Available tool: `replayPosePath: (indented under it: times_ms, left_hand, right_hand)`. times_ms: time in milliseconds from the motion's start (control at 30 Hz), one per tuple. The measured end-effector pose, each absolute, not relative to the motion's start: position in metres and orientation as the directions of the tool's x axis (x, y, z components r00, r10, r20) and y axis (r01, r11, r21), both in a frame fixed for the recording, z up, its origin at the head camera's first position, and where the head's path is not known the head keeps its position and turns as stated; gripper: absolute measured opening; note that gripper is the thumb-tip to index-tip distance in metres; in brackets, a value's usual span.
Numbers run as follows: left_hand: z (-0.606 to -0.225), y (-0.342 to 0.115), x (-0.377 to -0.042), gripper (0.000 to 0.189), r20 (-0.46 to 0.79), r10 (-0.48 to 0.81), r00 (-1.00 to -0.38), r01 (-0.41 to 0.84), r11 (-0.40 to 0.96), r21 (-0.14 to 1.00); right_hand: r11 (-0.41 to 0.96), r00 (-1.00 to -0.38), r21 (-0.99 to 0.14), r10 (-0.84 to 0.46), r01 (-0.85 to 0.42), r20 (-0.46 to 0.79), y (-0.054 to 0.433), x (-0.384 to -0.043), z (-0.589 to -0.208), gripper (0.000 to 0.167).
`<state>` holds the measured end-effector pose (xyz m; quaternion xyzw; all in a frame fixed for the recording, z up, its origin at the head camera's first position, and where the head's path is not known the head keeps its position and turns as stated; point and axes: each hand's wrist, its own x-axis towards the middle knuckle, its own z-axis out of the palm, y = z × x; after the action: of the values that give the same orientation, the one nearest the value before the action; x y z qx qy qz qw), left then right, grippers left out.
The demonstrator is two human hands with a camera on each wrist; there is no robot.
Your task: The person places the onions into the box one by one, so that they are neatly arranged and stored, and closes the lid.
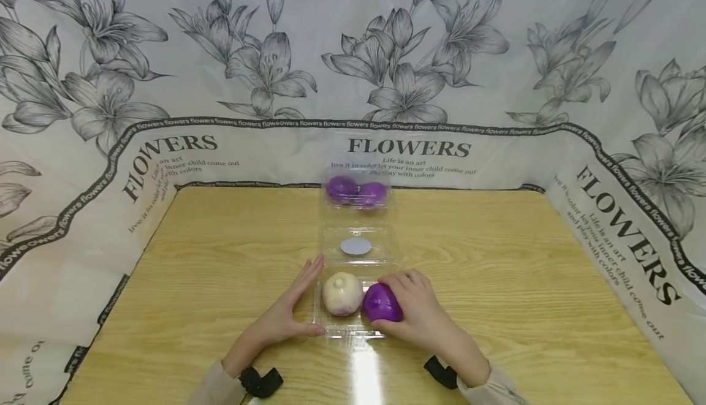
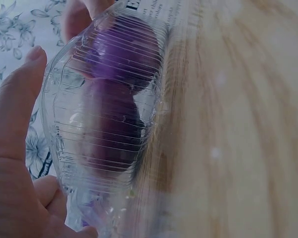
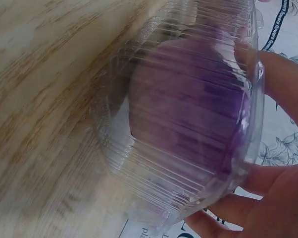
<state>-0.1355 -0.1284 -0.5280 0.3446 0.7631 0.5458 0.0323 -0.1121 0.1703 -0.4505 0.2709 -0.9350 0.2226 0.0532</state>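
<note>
A clear plastic clamshell box (image 1: 350,334) lies with its lid (image 1: 330,246) laid back. In its left half sits a whitish round vegetable (image 1: 342,293), perhaps a turnip or onion, with a small knob on top and purple low down. My right hand (image 1: 419,307) holds a glossy purple round vegetable (image 1: 382,302) in the box's right half, thumb at the near side and fingers over the far side. Along the box's left edge my left hand (image 1: 284,313) rests with its fingers straight and spread. Through the ribbed wall, the left wrist view shows purple shapes (image 2: 122,54).
Behind the lid, at the table's back edge, stands another clear box with two purple round vegetables (image 1: 342,189) inside. A pale oval label (image 1: 355,246) is on the open lid. Flower-printed cloth (image 1: 408,147) walls the wooden table (image 1: 231,239) at the back and sides.
</note>
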Motion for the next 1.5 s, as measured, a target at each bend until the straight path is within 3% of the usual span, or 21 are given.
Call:
replayPosePath:
  times_ms: [767,900,1067,1233,1367,1500]
  left_hand:
    - [-0.531,-0.13,-0.133,0.114,0.326,0.565,-0.758,0.491,0.165,0.856]
    - [-0.532,-0.13,-0.134,0.113,0.329,0.564,-0.757,0.493,0.163,0.854]
    - [-0.532,-0.13,-0.133,0.114,0.321,0.567,-0.759,0.486,0.164,0.858]
    - [-0.53,-0.13,-0.133,0.114,0.303,0.565,-0.768,0.47,0.175,0.865]
    - [-0.529,-0.129,-0.137,0.113,0.311,0.569,-0.761,0.481,0.174,0.859]
    - [-0.529,-0.129,-0.137,0.114,0.316,0.572,-0.757,0.484,0.166,0.86]
  right_hand:
    - [0.728,-0.834,-0.414,-0.52,-0.546,0.184,0.176,-0.121,-0.441,0.055]
    - [0.704,-0.843,-0.473,-0.499,-0.529,0.2,0.18,-0.127,-0.44,0.049]
    - [0.609,-0.912,-0.684,-0.334,-0.401,0.237,0.188,-0.139,-0.442,0.042]
    - [0.325,-0.977,-0.935,-0.198,-0.141,0.078,0.193,-0.156,-0.456,0.056]
    - [0.084,-0.964,-0.993,-0.246,0.088,-0.106,0.193,-0.164,-0.472,0.069]
    - [-0.084,-0.933,-0.977,-0.322,0.198,-0.161,0.191,-0.167,-0.486,0.075]
